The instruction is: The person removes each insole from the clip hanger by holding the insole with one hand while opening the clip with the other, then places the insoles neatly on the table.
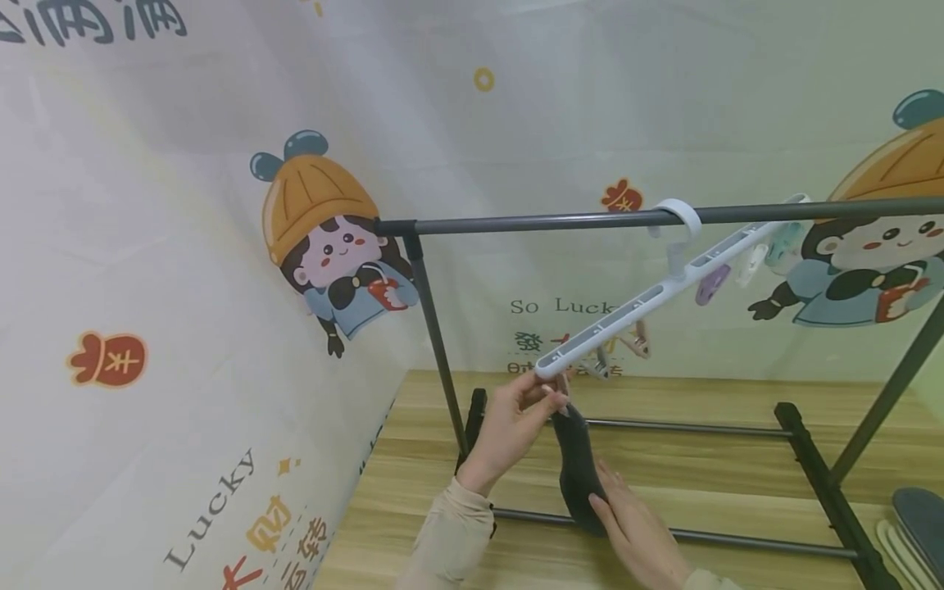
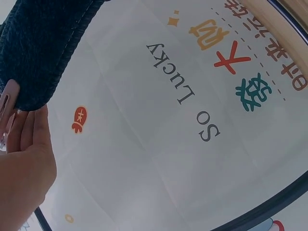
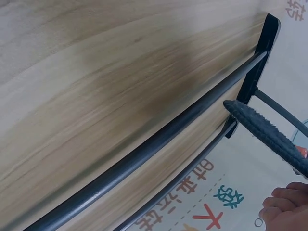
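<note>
A white multi-clip hanger (image 1: 642,307) hooks over the dark rail and slants down toward its left end. There my left hand (image 1: 516,422) pinches a pinkish clip (image 2: 8,103), whose jaws bite the end of a dark, fuzzy insole (image 1: 578,467). In the left wrist view, that hand's fingers (image 2: 31,127) lie at the insole's end. The insole hangs downward with a stitched edge. Lower down, my right hand (image 1: 637,524) has its fairly straight fingers beside the insole, the thumb against it in the head view. The right wrist view shows only part of this hand.
The dark rack rail (image 1: 531,222) crosses above, with slanting legs and low crossbars (image 1: 760,541) over a wood-patterned surface (image 1: 708,500). More clips, including a purple clip (image 1: 712,285), hang from the hanger. Stacked insoles (image 1: 918,524) lie at the lower right. A printed cloth (image 1: 184,246) stands behind.
</note>
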Demonstrator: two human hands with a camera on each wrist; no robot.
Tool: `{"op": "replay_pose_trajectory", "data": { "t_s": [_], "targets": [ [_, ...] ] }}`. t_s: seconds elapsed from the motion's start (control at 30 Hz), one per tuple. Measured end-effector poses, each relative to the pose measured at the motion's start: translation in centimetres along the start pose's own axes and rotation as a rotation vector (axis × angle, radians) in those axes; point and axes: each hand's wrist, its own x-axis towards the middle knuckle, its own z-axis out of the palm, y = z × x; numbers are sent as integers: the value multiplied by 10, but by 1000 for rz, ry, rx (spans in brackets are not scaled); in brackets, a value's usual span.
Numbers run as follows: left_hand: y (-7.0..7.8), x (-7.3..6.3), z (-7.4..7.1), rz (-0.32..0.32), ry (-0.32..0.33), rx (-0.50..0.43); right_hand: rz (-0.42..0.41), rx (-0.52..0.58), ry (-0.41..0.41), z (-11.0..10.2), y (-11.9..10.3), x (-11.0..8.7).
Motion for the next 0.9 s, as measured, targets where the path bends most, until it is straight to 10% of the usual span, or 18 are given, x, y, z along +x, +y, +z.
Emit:
{"op": "replay_pose_trajectory", "data": {
  "t_s": [0.43, 0.9],
  "targets": [
    [0, 0, 4, -5, 61, 40, -101, -51, 127, 4, 5, -16],
    [4, 3, 2, -75, 66, 126, -14, -115, 271, -15, 26, -42]
  ]
}}
